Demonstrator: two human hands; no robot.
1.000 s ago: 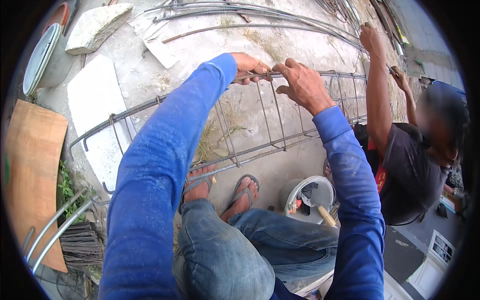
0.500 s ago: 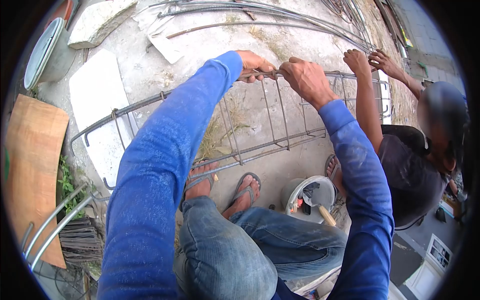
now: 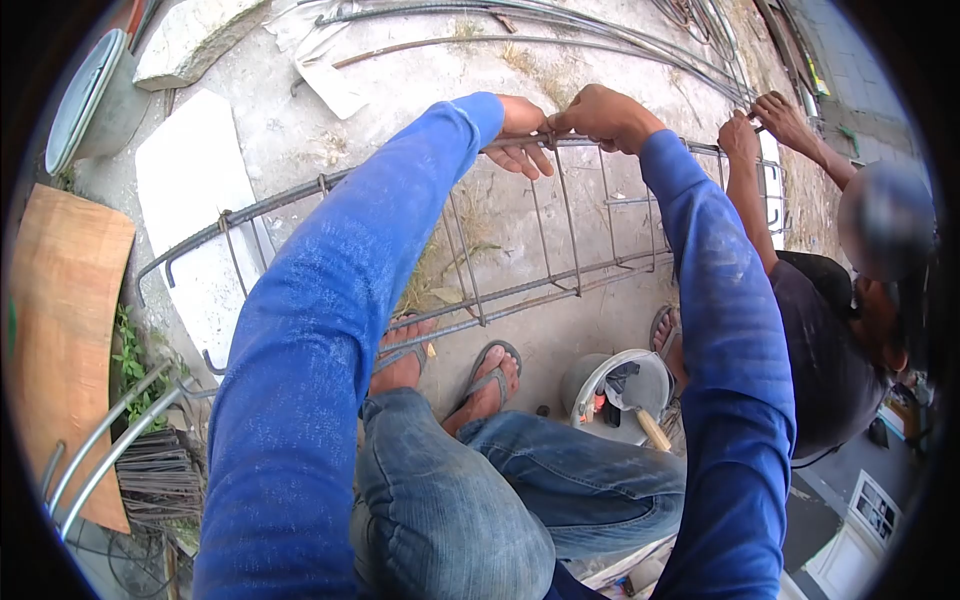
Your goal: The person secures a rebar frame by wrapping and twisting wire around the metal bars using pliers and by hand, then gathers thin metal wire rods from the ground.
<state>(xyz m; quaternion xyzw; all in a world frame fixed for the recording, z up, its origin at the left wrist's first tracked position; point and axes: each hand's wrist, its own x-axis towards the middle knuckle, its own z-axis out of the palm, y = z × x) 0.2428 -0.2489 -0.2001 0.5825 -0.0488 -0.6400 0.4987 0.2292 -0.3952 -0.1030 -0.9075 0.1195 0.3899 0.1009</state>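
Observation:
A long rebar cage point(image 3: 400, 322) with thin square stirrups crosses in front of me. My left hand point(image 3: 520, 138) is at its upper bar, several fingers stretched out and apart below the bar. Its thumb lies near the joint between a stirrup point(image 3: 562, 200) and the bar. Just right of it, my right hand point(image 3: 605, 115) has its fingers pinched together at that same joint; whatever is between them is too small to make out. Farther right, a co-worker's two hands point(image 3: 740, 135) are at the cage's far end.
A bucket point(image 3: 585, 385) with a wooden-handled tool stands by my feet. Plywood point(image 3: 75, 350), a bundle of short rods point(image 3: 160, 480) and bent metal tubes point(image 3: 125, 440) lie left. Long rebars point(image 3: 600, 32) lie behind the cage. The co-worker point(image 3: 830, 350) crouches at right.
My right hand has turned over and risen slightly, its elbow swinging outward. The fingers of my left hand have straightened below the bar. The co-worker's near hand has shifted right and down.

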